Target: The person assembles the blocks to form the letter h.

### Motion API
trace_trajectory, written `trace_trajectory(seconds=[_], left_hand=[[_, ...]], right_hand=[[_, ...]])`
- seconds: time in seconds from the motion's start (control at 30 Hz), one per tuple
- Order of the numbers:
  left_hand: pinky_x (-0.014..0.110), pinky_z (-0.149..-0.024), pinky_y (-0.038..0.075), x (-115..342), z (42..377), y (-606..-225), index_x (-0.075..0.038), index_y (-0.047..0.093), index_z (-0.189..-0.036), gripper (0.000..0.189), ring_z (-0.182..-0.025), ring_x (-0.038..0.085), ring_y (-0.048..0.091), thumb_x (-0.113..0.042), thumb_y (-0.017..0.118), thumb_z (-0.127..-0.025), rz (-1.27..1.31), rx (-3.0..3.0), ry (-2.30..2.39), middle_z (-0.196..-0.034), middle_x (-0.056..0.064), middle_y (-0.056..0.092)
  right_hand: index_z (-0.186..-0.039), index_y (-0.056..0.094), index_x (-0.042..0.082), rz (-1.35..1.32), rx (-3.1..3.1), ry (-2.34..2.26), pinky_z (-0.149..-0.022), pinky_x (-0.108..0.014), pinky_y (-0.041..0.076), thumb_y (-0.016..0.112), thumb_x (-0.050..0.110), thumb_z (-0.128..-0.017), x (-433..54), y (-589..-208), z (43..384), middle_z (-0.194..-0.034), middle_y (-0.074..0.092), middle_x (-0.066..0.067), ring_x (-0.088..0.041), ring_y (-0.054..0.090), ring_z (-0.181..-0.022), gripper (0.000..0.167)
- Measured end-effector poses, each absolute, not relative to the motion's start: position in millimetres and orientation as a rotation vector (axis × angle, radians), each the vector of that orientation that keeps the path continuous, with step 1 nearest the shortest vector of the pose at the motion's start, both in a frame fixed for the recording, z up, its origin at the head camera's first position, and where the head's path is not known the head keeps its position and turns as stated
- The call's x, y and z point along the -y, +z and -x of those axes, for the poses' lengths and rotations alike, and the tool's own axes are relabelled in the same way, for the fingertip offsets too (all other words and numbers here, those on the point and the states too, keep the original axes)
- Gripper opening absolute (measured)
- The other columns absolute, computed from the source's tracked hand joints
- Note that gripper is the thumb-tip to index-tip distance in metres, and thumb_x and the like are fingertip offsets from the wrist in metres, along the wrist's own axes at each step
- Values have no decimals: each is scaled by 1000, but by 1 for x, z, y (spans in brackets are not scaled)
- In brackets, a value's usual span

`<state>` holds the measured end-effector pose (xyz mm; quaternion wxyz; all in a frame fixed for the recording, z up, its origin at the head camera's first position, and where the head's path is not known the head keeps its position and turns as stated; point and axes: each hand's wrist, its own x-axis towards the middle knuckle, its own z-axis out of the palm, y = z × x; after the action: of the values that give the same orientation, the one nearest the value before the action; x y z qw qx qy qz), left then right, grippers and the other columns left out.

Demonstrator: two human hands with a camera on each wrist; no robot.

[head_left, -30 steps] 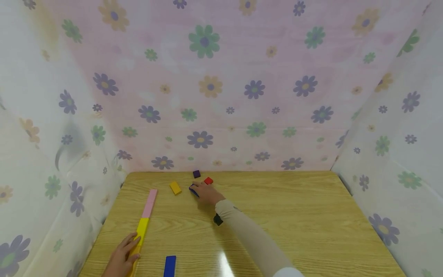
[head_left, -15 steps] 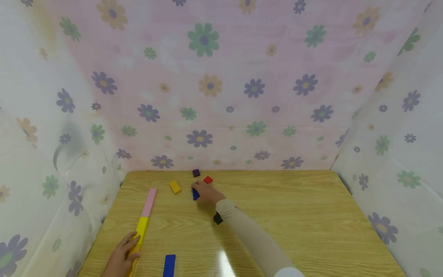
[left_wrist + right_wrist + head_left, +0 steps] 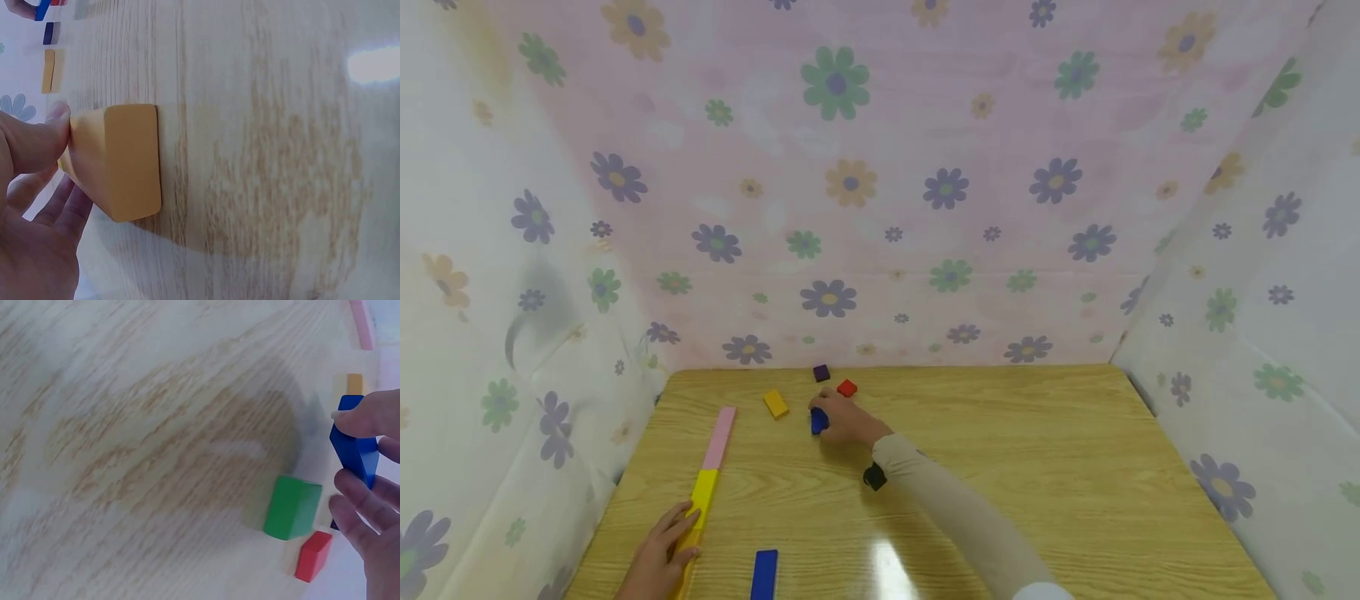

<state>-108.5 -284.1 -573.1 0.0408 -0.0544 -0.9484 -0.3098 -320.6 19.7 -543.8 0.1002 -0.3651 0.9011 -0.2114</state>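
My right hand (image 3: 844, 419) pinches a blue block (image 3: 355, 447) between thumb and fingers, near the back of the table. Under that hand a green block (image 3: 289, 507) stands on the table; the head view hides it. At the left, a straight row runs away from me: pink blocks (image 3: 720, 437), a yellow block (image 3: 703, 492), then a long orange block (image 3: 132, 162) at the near end. My left hand (image 3: 657, 553) grips the row there, thumb on one side of the orange block and fingers on the other, with fingertips reaching the yellow block.
A small orange block (image 3: 776, 404), a dark purple block (image 3: 822, 373) and a red block (image 3: 847, 388) lie around the right hand. One flat blue block (image 3: 764, 575) lies near the front edge. Flowered cloth walls (image 3: 880, 208) close in the wooden table (image 3: 1037, 467).
The blue block in my right hand has turned from slanting to nearly upright in the head view, and the hand has shifted slightly. My left hand stays on the row.
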Motion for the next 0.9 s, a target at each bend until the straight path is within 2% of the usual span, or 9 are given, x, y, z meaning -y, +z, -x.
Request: trace_trajectory(seconds=[0.1,0.33,0.53,0.9], left_hand=[[34,-76,52,284,109,-573,8,61,-120,48,-109,41,55,3,74,-73,199,2876,-937,-126,23,54],[45,-80,50,285,110,-574,9,59,-122,49,-113,46,51,4,73,-76,193,2908,-991,-129,26,51],[44,-78,51,285,109,-572,10,59,-122,48,-112,46,52,3,73,-76,197,2902,-986,-128,27,51],[44,-79,51,286,109,-573,10,57,-123,48,-113,47,50,2,72,-78,180,2927,-1013,-129,27,50]], right_hand=[[-127,57,6,1087,-2639,-674,-80,-21,46,64,5,-81,-20,-539,319,-129,46,-10,-13,53,-98,46],[-125,58,5,1079,-2623,-749,-77,-17,46,70,13,-83,-21,-532,312,-124,48,-10,-11,52,-94,44],[-125,59,5,1084,-2608,-775,-74,-19,44,73,15,-82,-22,-527,303,-120,48,-11,-13,48,-91,46],[-126,57,4,1108,-2518,-846,-71,-15,45,74,16,-83,-18,-526,284,-120,48,-10,-8,51,-85,48]])
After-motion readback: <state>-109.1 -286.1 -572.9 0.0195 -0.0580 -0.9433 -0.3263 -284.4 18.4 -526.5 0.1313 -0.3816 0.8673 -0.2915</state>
